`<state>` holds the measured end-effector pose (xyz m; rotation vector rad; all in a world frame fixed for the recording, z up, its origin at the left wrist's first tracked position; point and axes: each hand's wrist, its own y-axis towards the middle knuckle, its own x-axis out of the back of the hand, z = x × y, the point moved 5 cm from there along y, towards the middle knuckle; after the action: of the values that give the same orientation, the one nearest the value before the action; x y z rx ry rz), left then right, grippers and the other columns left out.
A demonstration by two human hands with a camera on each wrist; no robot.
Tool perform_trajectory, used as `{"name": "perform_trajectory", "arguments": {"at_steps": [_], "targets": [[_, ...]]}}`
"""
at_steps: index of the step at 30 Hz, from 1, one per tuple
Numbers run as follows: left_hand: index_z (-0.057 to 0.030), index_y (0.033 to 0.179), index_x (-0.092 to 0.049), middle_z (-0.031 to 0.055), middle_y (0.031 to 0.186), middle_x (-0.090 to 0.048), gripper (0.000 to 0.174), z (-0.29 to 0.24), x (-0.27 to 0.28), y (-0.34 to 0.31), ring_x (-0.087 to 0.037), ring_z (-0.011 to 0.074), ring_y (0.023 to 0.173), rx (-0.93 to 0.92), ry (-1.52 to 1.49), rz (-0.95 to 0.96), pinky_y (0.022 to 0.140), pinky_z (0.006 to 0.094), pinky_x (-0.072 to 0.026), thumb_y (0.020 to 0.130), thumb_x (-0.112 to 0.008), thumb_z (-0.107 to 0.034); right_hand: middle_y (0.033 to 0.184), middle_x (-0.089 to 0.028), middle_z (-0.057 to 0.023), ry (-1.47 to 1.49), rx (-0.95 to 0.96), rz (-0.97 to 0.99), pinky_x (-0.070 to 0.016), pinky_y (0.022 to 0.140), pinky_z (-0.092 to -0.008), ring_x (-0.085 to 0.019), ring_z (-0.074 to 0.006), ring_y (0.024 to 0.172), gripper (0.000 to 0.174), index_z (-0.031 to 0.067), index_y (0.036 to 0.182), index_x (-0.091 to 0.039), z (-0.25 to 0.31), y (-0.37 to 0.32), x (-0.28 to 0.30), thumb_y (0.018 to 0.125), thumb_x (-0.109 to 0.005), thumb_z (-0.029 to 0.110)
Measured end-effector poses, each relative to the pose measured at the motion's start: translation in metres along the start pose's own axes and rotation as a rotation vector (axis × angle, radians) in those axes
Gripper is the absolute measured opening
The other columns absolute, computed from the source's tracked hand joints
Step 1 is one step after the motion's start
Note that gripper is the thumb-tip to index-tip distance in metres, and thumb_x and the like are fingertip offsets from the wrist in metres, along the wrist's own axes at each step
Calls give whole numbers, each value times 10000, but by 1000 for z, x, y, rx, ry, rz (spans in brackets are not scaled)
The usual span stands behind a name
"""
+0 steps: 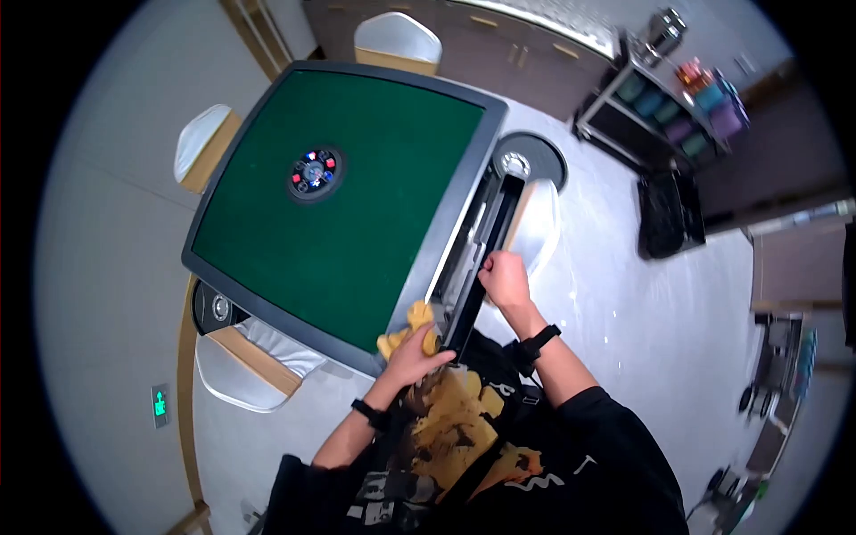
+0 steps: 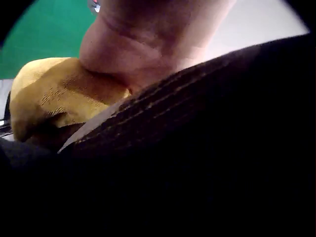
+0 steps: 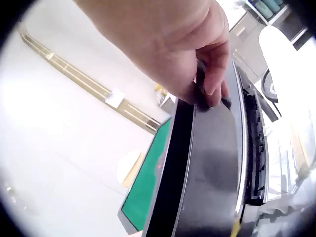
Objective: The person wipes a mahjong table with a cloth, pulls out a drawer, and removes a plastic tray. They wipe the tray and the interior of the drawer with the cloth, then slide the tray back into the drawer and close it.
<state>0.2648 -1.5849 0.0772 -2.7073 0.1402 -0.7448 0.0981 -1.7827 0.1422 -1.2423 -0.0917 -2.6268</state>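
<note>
My left hand [image 1: 412, 358] grips a crumpled yellow cloth [image 1: 420, 312] at the near corner of a green-topped mahjong table [image 1: 374, 178]. In the left wrist view the cloth [image 2: 54, 98] bulges out beside the hand, whose fingers are mostly hidden. Over the table's opened side, my right hand [image 1: 506, 281] is curled above a long dark slot [image 1: 473, 299]. The right wrist view shows its fingers pinching a small dark piece [image 3: 201, 101] against a smooth grey panel [image 3: 212, 148]; I cannot tell what the piece is.
White-backed chairs [image 1: 398, 40] stand around the table, one [image 1: 538, 223] close beyond the opened side. A round black side tray [image 1: 544, 160] juts from the far right corner. Farther right are a shelf cart [image 1: 615, 85] with rolled towels and a black bin [image 1: 669, 214].
</note>
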Motion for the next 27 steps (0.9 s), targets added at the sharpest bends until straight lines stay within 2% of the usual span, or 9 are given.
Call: {"name": "perform_trajectory", "arguments": {"at_steps": [6, 10, 12, 15, 17, 20, 23, 24, 27], "targets": [[-65, 1297, -538, 243, 1204, -546, 652, -43, -15, -49, -589, 363, 1070, -127, 203, 260, 891, 406, -475, 828, -680, -497, 758, -641, -242, -39, -141, -122, -529, 702, -446, -638, -413, 745, 78, -3, 726, -666, 11, -98, 37, 676, -618, 32], [-52, 1188, -592, 233, 1180, -533, 406, -61, -42, -89, -571, 410, 1029, -237, 376, 347, 847, 433, -482, 926, -572, -361, 816, -671, -213, -23, -222, -217, -526, 710, -435, -651, -388, 757, 177, 20, 903, -694, 0, -182, 70, 759, -658, 116], [-68, 1106, -615, 213, 1031, -545, 292, -74, -56, -106, -563, 410, 1006, -329, 264, 392, 853, 446, -476, 939, -550, -298, 927, -673, -209, 157, -238, -262, -527, 731, -418, -670, -336, 808, 460, 57, 1235, -584, 8, -230, 93, 827, -690, 241], [-15, 1147, -604, 194, 1131, -576, 253, -85, -89, -116, -575, 341, 1059, -588, -92, 554, 921, 375, -460, 954, -526, -158, 1146, -617, -186, 231, -215, -677, -521, 792, -360, -647, -251, 928, 555, -21, 1305, -474, -14, -311, 99, 862, -690, 236], [-4, 1159, -594, 152, 1142, -605, 251, -114, -108, -134, -584, 264, 1043, -482, -247, 709, 924, 350, -455, 953, -502, -115, 1116, -635, -135, 489, -570, -374, -513, 827, -328, -634, -196, 963, 473, -8, 1281, -479, -86, -366, 54, 885, -667, 169], [15, 1195, -570, 110, 1158, -622, 277, -133, -153, -160, -567, 176, 1050, -398, -311, 944, 929, 315, -450, 963, -487, -112, 1099, -635, -84, 1450, -641, -142, -509, 826, -301, -621, -151, 962, 375, 17, 1234, -512, -71, -432, 59, 899, -646, 123], [6, 1280, -525, 148, 1187, -614, 349, -148, -203, -183, -566, 208, 1100, -334, -247, 1117, 955, 323, -442, 973, -490, -156, 978, -630, 17, 1474, -543, -356, -417, 611, -157, -565, -38, 773, 360, 60, 1197, -554, -82, -482, 96, 873, -678, 157], [5, 1308, -505, 168, 1212, -599, 392, -149, -218, -187, -563, 235, 1126, -444, -155, 1044, 969, 327, -436, 969, -506, -193, 1045, -647, -49, 1364, -611, -474, -524, 733, -275, -642, -141, 859, 335, 47, 1211, -524, -105, -507, 104, 897, -635, 76], [31, 1403, -403, 241, 1289, -550, 593, -120, -265, -200, -544, 311, 1202, -623, 60, 902, 1016, 353, -413, 923, -595, -259, 937, -690, -127, 685, -654, -895, -527, 645, -320, -684, -218, 785, 406, 49, 1191, -526, -156, -586, 147, 831, -703, 113]]}}
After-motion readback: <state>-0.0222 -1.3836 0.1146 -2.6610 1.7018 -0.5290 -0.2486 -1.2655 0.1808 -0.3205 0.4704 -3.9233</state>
